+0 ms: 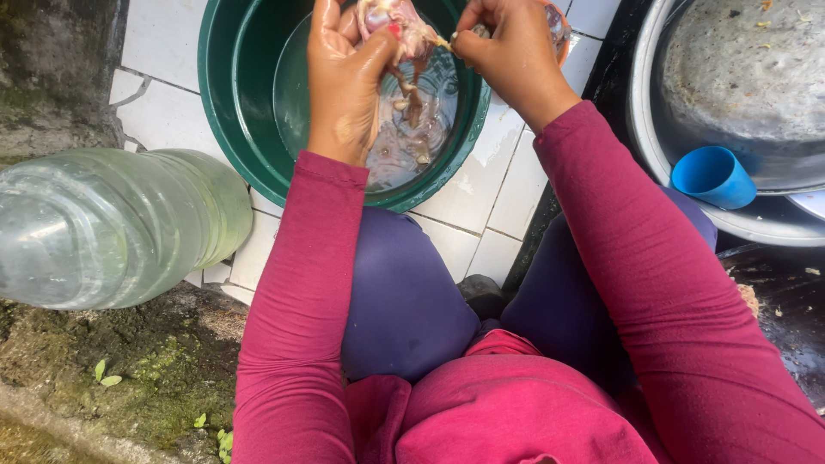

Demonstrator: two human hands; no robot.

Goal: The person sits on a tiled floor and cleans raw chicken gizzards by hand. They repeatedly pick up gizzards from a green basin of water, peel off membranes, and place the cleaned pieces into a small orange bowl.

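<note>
Nearest the camera, magenta sleeves (pixel 301 283) ran forward over purple-clad knees (pixel 404 301). To the left, a big clear plastic water jug (pixel 112 225) lay on its side, its long axis running left to right across mossy ground; no label could be made out on it. To the right, a small blue cup (pixel 711 175) sat tipped on the rim of a wide metal basin (pixel 756 225).

Farther out, over the green tub (pixel 225 103) of cloudy water, the left hand (pixel 342 82) was clamped around a pale pink piece of raw meat (pixel 397 21), a stringy strip hanging down toward the water. The right hand (pixel 507 51) pinched a thin strand at the meat's side, fingertips pressed together.
</note>
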